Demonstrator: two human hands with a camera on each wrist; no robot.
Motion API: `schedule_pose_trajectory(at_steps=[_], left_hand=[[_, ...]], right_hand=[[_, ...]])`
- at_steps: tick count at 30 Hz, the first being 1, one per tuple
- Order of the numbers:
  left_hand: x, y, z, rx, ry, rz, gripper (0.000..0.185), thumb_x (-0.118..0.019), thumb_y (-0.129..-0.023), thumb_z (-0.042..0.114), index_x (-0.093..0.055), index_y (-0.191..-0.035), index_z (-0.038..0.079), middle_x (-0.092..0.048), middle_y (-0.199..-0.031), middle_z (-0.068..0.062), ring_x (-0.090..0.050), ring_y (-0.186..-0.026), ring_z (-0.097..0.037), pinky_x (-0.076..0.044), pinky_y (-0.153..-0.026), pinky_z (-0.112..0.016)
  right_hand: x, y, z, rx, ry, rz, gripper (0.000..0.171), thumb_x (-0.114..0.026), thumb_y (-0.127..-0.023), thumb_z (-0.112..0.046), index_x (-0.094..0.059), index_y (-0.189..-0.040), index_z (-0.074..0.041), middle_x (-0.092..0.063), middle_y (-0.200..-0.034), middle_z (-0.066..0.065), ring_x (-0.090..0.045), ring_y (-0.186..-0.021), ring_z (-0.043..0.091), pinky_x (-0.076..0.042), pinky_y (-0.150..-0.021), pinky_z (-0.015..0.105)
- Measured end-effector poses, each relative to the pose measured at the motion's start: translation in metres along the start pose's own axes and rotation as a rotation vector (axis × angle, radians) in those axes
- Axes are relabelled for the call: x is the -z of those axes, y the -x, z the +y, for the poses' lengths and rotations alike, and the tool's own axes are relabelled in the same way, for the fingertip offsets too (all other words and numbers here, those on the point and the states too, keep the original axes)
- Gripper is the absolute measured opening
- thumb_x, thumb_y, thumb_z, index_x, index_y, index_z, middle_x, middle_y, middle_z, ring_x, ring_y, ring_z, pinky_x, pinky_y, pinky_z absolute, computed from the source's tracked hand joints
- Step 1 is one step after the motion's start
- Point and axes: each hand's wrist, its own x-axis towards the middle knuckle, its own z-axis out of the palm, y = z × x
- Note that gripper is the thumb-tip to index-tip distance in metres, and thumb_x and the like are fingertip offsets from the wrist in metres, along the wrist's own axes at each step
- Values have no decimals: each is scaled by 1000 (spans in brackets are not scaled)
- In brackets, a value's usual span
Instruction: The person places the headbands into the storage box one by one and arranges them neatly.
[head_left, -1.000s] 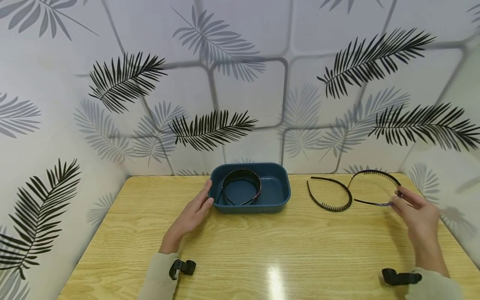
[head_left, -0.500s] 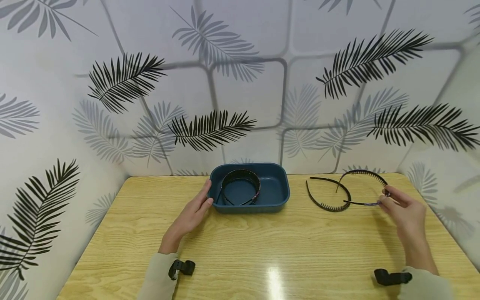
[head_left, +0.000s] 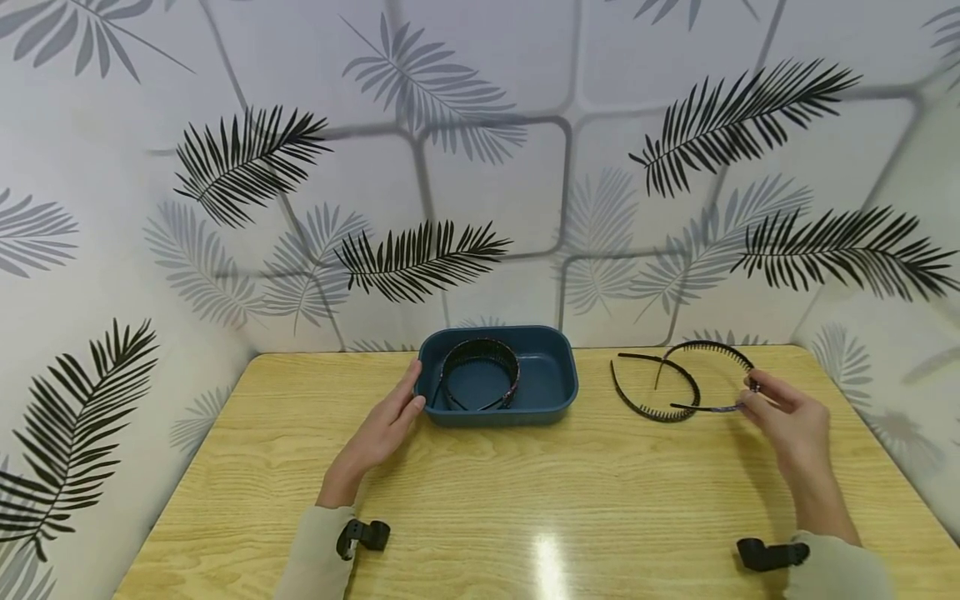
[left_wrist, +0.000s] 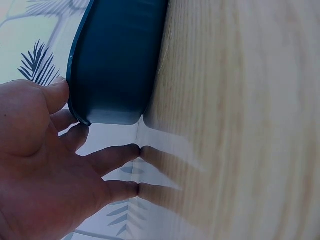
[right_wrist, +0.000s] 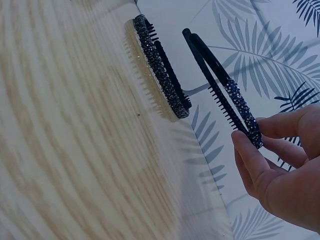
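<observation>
Held headband [head_left: 705,375] nearer the tray [head_left: 570,392].

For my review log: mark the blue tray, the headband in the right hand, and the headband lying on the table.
blue tray [head_left: 558,398], head view, front right rim.
headband in the right hand [head_left: 708,347], head view, top of its toothed arc.
headband lying on the table [head_left: 660,414], head view, near curve of the band.
</observation>
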Motion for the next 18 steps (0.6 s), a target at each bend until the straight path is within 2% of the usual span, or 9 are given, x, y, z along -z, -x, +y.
schedule_pose_trajectory(at_steps=[6,11,18], left_hand=[[0,0,0,6,-4,-3,60,-39,-114,16,-11,-163,-3,-7,-170,-19,-10,-156,-36,-15,-122,-57],[0,-1,0,4,-1,-8,60,-39,-114,16,-11,-163,-3,-6,-170,-17,-10,-156,-36,-15,-123,-56],[0,-1,-1,-3,8,-1,59,-40,-113,12,-12,-163,-4,-7,-170,-19,-10,-156,-36,-15,-123,-55]], right_hand=[[-5,2,1,5,21,-16,35,-70,-93,8,-77,-121,-11,-75,-98,-11,-74,-83,5,-58,-77,20],[-10,2,2,18,13,-36,35,-69,-93,10,-76,-122,-8,-76,-99,-10,-74,-84,5,-57,-78,21],[-20,3,-1,19,12,-70,35,-69,-93,11,-78,-118,-12,-76,-99,-10,-74,-83,6,-58,-78,20]])
